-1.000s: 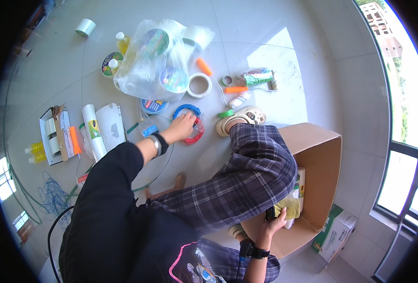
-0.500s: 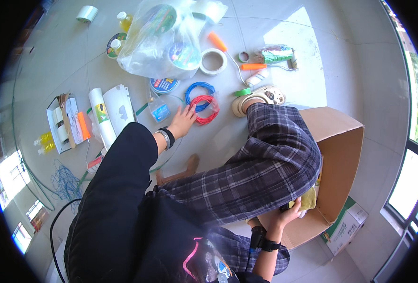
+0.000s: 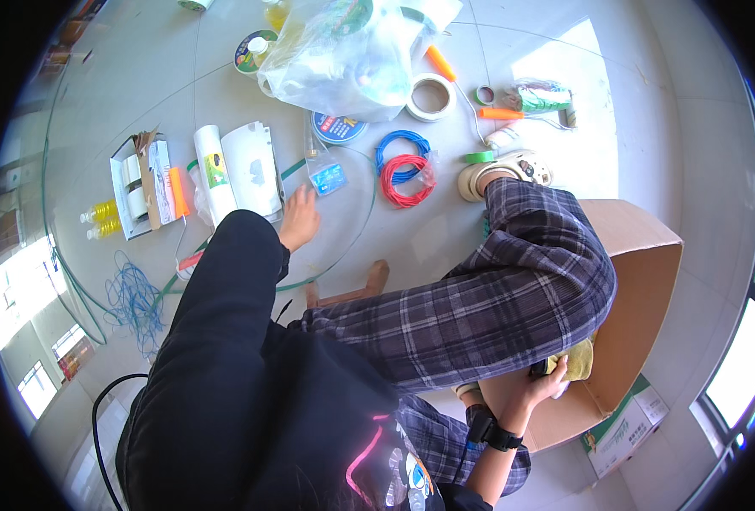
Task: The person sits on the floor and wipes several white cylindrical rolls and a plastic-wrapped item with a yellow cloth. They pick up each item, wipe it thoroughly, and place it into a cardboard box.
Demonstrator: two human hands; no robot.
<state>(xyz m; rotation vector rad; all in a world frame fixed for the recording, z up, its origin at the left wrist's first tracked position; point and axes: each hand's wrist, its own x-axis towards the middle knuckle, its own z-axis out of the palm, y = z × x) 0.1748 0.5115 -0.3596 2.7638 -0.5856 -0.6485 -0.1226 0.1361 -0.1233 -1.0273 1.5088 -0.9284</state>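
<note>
Tiled floor (image 3: 435,240), right hand (image 3: 551,385) grasping a yellow cloth (image 3: 577,362) at four o'clock by the carton (image 3: 645,294), left hand (image 3: 300,220) empty with fingers loosely extended at ten, packet (image 3: 328,178) just beyond at eleven, red coil (image 3: 404,203) overlapping blue coil (image 3: 401,135) past twelve, plastic bag (image 3: 330,81) farther at twelve.

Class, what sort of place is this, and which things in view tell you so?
An indoor room, perhaps a storeroom or workroom. The pale tiled floor and the window at the right suggest indoors; the open cardboard box hints at storage, though the room's exact use is unclear.
</note>
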